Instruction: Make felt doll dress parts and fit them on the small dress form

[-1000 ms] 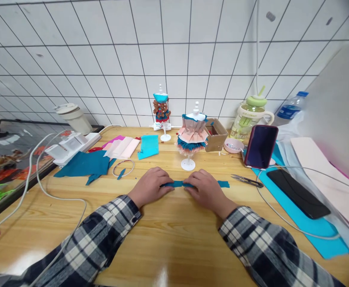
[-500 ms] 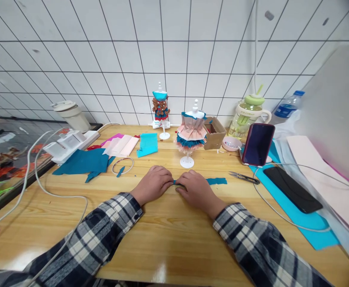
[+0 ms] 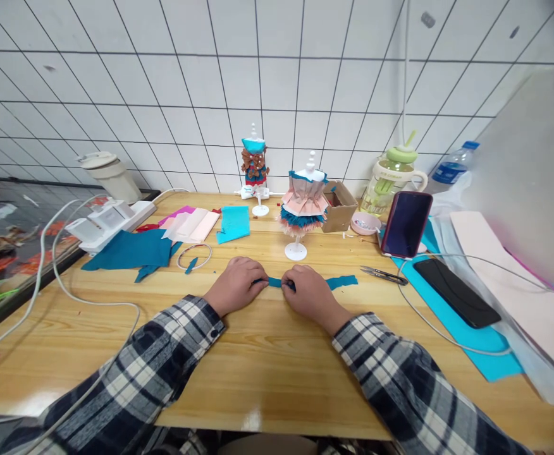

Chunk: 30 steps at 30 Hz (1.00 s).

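A narrow dark teal strip [image 3: 343, 282], seemingly crepe paper, lies across the table in front of me. My left hand [image 3: 237, 285] is closed on its left end, the fingertips curled over it. A short stretch of the strip shows between my hands. My right hand [image 3: 308, 292] pinches it farther along, and its loose end runs out to the right. Just beyond my hands stands a small white dress form [image 3: 296, 251] wearing a ruffled pink and teal paper dress [image 3: 304, 201]. Thread snips [image 3: 383, 275] lie right of the strip.
A second dressed form [image 3: 254, 165] stands by the wall. Teal paper [image 3: 128, 250], pale pink paper [image 3: 200, 226] and a bright blue piece [image 3: 234, 224] lie to the left. A cardboard box [image 3: 342, 213], pink dish [image 3: 365, 224], propped phone [image 3: 406, 224] and black phone [image 3: 456, 293] sit rightward.
My hands have moved slightly apart, so more of the strip shows between them. The view has shifted a little, and everything appears slightly higher.
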{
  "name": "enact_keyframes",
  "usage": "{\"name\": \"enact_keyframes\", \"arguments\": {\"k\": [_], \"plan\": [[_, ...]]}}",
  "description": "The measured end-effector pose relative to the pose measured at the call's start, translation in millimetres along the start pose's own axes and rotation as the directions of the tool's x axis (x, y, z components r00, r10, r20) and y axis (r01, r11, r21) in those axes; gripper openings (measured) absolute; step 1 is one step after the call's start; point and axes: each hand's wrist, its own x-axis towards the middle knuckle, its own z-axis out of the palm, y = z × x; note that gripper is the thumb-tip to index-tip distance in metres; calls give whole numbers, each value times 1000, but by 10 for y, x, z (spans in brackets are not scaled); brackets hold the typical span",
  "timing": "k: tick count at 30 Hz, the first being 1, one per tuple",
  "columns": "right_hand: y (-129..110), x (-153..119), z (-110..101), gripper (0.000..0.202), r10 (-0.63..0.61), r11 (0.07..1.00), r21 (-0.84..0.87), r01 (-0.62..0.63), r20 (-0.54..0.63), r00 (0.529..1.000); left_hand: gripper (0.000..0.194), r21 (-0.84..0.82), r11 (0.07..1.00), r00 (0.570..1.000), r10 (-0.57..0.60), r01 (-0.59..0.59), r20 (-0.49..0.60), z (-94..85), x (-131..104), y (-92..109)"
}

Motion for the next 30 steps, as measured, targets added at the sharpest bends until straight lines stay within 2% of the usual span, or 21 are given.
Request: {"name": "enact_keyframes", "arguments": {"k": [6, 12, 18, 21, 24, 30], "plan": [[4, 7, -3, 8, -11, 998, 61, 10, 2, 1000, 25, -50, 998, 999, 34, -33, 10, -32, -1, 19], [3, 9, -18, 5, -34, 992, 120, 31, 23, 999, 23, -7, 1000, 1000, 16, -16, 7, -27, -6, -4], [21, -25, -100, 12, -65, 992, 108, 60, 45, 997, 26, 17, 998, 998, 57, -57, 20, -86, -32, -51], [112, -95, -220, 26, -105, 992, 68, 102, 36, 994, 24, 45, 998, 999, 52, -52, 3, -133, -64, -111], [281, -166, -340, 38, -79, 997, 22, 77, 85, 993, 23, 76, 997, 999, 27, -25, -31, -190, -103, -193], [502, -178, -410, 28, -13, 1000, -4, 14, 92, 996, 25, 186, 981, 998, -41, 49, -45, -248, -154, -308]]}}
